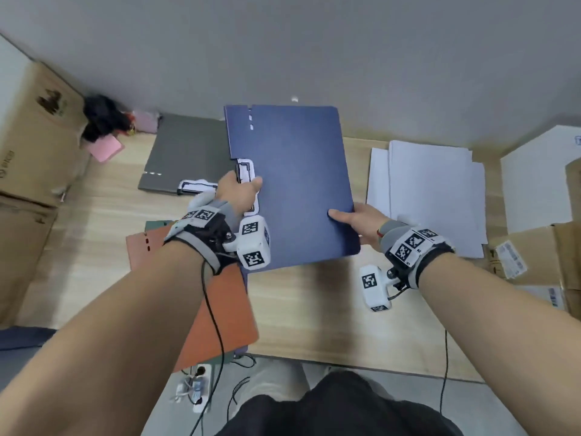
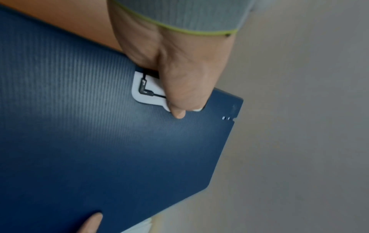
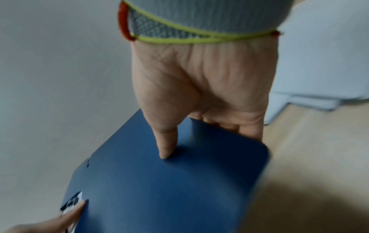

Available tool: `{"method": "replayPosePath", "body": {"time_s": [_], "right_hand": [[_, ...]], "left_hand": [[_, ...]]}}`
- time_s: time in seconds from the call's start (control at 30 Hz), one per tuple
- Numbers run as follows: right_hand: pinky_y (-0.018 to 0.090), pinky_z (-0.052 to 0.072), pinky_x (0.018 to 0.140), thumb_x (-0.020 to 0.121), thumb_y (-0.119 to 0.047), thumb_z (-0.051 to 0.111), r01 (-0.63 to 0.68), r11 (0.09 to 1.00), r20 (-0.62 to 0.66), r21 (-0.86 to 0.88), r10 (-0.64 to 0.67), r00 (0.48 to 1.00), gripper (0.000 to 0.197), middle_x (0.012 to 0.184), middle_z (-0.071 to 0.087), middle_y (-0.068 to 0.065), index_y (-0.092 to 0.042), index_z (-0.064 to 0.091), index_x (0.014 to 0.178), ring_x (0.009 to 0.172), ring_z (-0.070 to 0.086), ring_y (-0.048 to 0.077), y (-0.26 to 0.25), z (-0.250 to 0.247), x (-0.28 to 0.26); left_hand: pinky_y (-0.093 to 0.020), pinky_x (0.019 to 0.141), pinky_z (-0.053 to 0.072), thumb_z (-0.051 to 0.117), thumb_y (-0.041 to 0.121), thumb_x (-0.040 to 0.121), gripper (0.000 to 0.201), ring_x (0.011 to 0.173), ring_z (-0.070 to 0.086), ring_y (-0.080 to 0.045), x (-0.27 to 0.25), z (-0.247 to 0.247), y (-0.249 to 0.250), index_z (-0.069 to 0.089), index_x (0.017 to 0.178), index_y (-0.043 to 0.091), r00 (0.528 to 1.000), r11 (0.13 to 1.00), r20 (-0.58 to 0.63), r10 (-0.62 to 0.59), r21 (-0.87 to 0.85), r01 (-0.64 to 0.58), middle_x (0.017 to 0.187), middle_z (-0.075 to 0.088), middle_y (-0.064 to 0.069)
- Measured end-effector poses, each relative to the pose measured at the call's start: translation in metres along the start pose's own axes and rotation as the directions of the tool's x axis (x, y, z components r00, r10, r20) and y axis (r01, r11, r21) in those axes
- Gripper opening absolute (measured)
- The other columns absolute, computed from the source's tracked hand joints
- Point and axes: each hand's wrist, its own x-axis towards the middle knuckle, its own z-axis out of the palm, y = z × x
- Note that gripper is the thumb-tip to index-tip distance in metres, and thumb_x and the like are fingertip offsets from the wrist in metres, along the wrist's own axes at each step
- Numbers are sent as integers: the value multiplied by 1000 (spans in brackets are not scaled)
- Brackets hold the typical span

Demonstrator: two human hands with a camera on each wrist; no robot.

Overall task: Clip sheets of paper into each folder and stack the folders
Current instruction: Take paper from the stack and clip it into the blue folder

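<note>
A closed dark blue folder is held above the wooden table, tilted up at its far end. My left hand grips its left edge at the white clip, thumb on the cover. My right hand pinches the folder's right edge, thumb on top, fingers underneath. A pile of white paper sheets lies to the right. A grey folder lies at the back left and an orange folder at the front left, under my left forearm.
Cardboard boxes stand at the left, more boxes at the right. A black object and pink notes sit at the back left. A grey wall rises behind. A power strip and cables lie on the floor.
</note>
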Motion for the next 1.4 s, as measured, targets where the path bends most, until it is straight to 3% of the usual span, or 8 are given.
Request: {"method": "replayPosePath", "body": {"time_s": [0.2,0.47,0.6,0.77,0.93,1.1,1.27,1.4], "right_hand": [[35,52,83,86,-26,73,53,990,-45,130,-48,998,22,104,70,5,-12,62,100,94,65,23,-75,46,31],[35,55,85,84,-34,74,34,998,21,43,-35,999,47,114,70,6,-8,61,120,99,68,24,-115,102,75],[33,59,76,87,-19,72,-14,932,39,362,0,999,36,115,71,4,-10,62,120,96,71,20,-126,120,91],[41,57,85,94,-4,59,-51,930,102,364,15,995,29,110,71,2,-12,58,122,97,69,23,-130,145,111],[47,54,92,94,-5,57,-49,996,-69,73,54,996,33,125,64,2,-13,53,126,109,64,26,-137,147,139],[43,54,91,88,-9,66,-78,996,-106,-51,72,992,36,120,64,5,-10,57,122,109,63,25,-140,141,164],[35,53,89,86,-13,68,-71,997,-124,-12,69,990,35,123,64,1,-15,59,119,111,61,21,-140,146,178],[38,53,93,87,-12,68,-94,996,-129,-7,93,987,58,128,56,-1,-11,45,139,117,54,21,-140,151,187]], "left_hand": [[-33,80,46,65,33,88,33,91,62,-29,45,-75,5,62,108,7,985,993,-156,-68,-104,52,96,63,-6],[-28,68,41,59,31,90,43,84,55,-28,72,-117,-51,56,122,3,928,909,-95,-359,-261,325,103,62,-11],[-35,92,42,54,34,92,39,107,57,-33,86,-124,-52,54,121,9,894,869,-127,-429,-328,370,118,58,-10],[-27,79,38,44,33,100,44,113,54,-29,98,-110,-41,46,133,3,918,915,-95,-385,-167,367,119,52,-4],[-26,72,39,43,22,100,25,97,57,-21,127,-97,-62,58,115,8,920,925,219,-326,274,263,105,58,-6],[-21,62,52,56,30,86,33,87,56,-24,148,-112,-54,56,116,14,921,830,181,-345,517,209,109,63,-5],[-45,80,54,47,35,60,42,82,61,-33,227,-112,-109,54,101,25,886,663,89,-454,698,270,94,63,-3],[-49,103,44,50,24,87,60,128,47,-43,199,-127,-80,39,144,8,922,756,-112,-370,541,369,148,37,-28]]}}
